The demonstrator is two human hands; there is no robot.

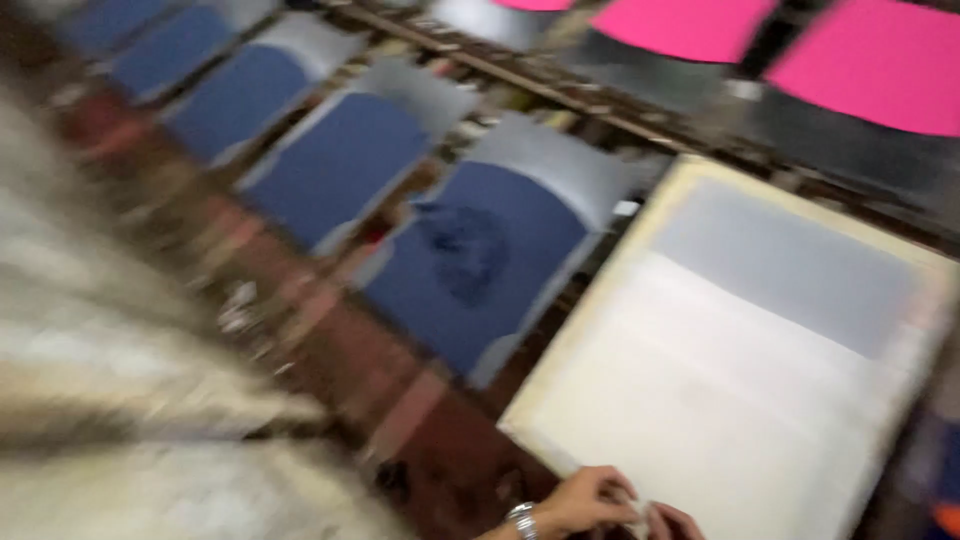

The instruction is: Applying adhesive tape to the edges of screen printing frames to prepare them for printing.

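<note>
1. At the far left a pale, mottled surface (120,400) fills the lower corner; it is too blurred to tell what it is.
2. Next to it a dark reddish floor (330,340) runs diagonally up the picture, with small pale scraps lying on it.
3. Along that floor stands a row of platens (340,165), each covered with dark blue cloth and showing a grey end at its upper right. They recede toward the upper left.
4. The nearest blue platen (480,265) bears a darker round print near its middle. It lies just beside the left edge of the frame described next.
5. At the bottom centre the left hand (585,503) wears a silvery wristwatch (521,520). Its fingers are curled narrow over a small whitish wad (637,513), seemingly a cloth, at the bottom edge of the frame; blur hides how firmly it grips.
6. Just to the right, touching the same wad, only the fingertips of the right hand (677,522) show at the picture's lower edge. Whether it is wide or closed cannot be told.
7. The large screen frame (560,370) has a cream border and a tilted rectangular shape; its mesh is whitish below and grey toward the top. The hands sit at its lower left edge.
8. Above it, along a dark rail, lie bright pink sheets (880,60) at the upper right.
</note>
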